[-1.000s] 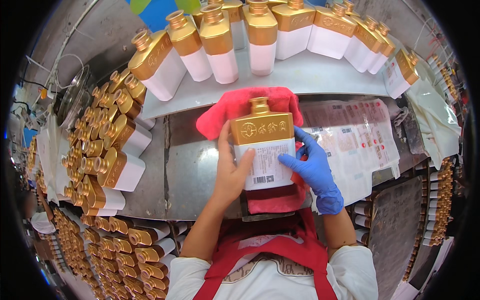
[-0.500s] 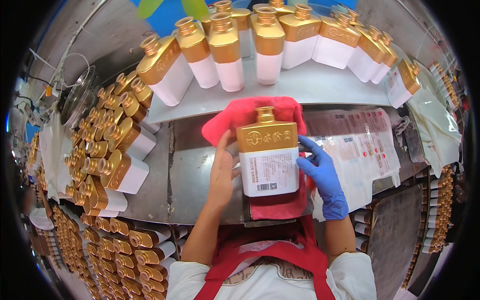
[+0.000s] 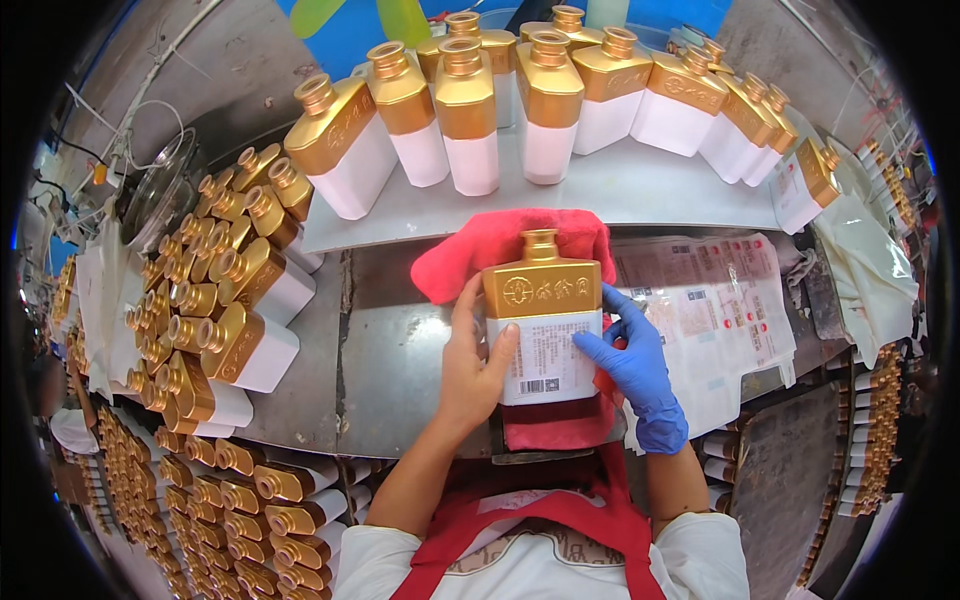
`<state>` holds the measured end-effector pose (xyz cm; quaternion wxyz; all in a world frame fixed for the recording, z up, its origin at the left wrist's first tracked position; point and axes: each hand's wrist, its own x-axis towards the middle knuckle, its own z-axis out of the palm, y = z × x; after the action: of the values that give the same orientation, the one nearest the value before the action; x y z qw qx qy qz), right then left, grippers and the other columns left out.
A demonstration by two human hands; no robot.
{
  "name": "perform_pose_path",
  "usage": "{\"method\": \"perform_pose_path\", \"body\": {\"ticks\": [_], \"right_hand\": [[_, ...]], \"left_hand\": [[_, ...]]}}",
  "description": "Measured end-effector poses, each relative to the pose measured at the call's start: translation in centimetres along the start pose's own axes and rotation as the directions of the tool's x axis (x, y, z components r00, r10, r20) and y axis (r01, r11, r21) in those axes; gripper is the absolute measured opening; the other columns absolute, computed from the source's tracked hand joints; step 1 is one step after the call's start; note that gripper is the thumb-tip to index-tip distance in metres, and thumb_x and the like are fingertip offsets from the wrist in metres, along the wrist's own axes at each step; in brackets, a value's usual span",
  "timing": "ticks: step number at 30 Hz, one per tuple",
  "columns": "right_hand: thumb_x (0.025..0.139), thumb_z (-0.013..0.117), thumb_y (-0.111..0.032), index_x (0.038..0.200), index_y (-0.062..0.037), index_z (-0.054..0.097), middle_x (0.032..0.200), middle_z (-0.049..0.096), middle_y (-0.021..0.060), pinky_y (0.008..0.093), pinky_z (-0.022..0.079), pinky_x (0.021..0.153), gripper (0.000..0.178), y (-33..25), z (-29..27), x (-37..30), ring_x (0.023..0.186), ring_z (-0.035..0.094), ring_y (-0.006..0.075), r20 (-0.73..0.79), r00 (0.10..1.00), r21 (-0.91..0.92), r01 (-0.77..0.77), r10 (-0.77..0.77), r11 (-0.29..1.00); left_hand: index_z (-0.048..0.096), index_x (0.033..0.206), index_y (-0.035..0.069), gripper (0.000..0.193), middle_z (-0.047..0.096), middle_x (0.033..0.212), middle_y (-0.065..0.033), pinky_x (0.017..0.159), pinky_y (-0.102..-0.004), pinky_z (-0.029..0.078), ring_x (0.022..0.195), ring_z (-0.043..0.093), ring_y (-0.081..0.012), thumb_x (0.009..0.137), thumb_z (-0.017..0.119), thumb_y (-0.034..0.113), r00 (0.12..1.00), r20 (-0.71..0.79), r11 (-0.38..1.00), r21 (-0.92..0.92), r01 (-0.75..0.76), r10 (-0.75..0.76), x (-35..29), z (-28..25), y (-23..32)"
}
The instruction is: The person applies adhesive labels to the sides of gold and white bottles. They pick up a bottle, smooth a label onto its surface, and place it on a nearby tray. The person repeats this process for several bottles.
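A flat bottle (image 3: 545, 292) with a gold shoulder and neck and a white lower body stands upright between my hands, its printed label (image 3: 548, 362) facing me. My bare left hand (image 3: 475, 358) grips its left side, thumb pressed on the label's left edge. On the other side, my right hand (image 3: 632, 365) in a blue glove holds the bottle, its thumb on the label's right edge and its fingers partly hidden behind. Red cloth (image 3: 455, 258) lies behind the bottle, and more red cloth (image 3: 560, 430) shows below it.
Several gold-and-white bottles (image 3: 466, 150) line a raised grey shelf (image 3: 400, 212) at the back. More bottles lie stacked at the left (image 3: 245, 345) and below the table's left edge. Label sheets (image 3: 700, 310) lie right of my gloved hand. A green blade-like thing (image 3: 402, 20) shows at the top.
My left thumb has come onto the label, and my right thumb has moved further in over the front. Both hands have closed more firmly on the bottle. The whole view has shifted slightly.
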<state>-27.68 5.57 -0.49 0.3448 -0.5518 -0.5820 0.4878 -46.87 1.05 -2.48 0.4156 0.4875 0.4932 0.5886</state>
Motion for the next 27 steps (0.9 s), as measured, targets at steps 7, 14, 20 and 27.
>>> {"method": "perform_pose_path", "body": {"ticks": [7,14,20,27], "right_hand": [[0.077,0.072,-0.020,0.129,-0.0063,0.052,0.075,0.053,-0.0022,0.0191,0.042,0.060,0.058,0.3,-0.3,-0.1,0.062,0.044,0.0031,0.008,1.000,0.062,0.015,-0.015,0.998],[0.086,0.061,-0.017,0.118,-0.0009,0.052,0.104,0.058,0.0057,0.0272,0.049,0.076,0.037,5.4,-5.7,0.7,0.091,0.058,0.0166,0.151,0.925,0.832,-0.309,0.348,0.461],[0.074,0.063,0.008,0.108,-0.0023,0.053,0.104,0.060,0.0072,0.0277,0.048,0.085,0.037,-2.3,-4.8,-1.1,0.098,0.057,0.0164,-0.208,0.939,0.271,0.324,-0.274,0.906],[0.059,0.070,0.005,0.083,-0.0130,0.066,0.088,0.065,0.0015,0.0343,0.045,0.068,0.030,-4.1,-1.1,-1.3,0.079,0.061,0.0220,0.370,0.516,-0.425,0.833,-0.772,0.353]], "left_hand": [[0.021,0.141,-0.001,0.059,0.048,0.125,-0.0140,0.091,-0.0279,0.040,0.110,0.050,-0.0175,0.091,0.049,0.010,0.987,0.005,0.938,0.313,-0.151,0.158,-0.1,-0.2,-0.7],[0.024,0.141,0.000,0.062,0.052,0.113,-0.0094,0.077,-0.0239,0.043,0.089,0.051,-0.0111,0.087,0.054,0.007,0.999,-0.006,0.997,0.049,-0.053,0.053,-0.1,0.1,0.0],[0.023,0.140,0.000,0.064,0.052,0.124,-0.0200,0.088,-0.0321,0.045,0.107,0.056,-0.0240,0.087,0.059,0.011,0.998,0.016,0.992,0.112,0.054,-0.056,-0.1,-0.5,1.0],[0.026,0.139,0.000,0.061,0.054,0.121,-0.0185,0.082,-0.0315,0.049,0.100,0.060,-0.0223,0.089,0.058,0.013,0.999,0.024,0.994,0.107,0.020,-0.022,0.1,-0.8,1.1]]}}
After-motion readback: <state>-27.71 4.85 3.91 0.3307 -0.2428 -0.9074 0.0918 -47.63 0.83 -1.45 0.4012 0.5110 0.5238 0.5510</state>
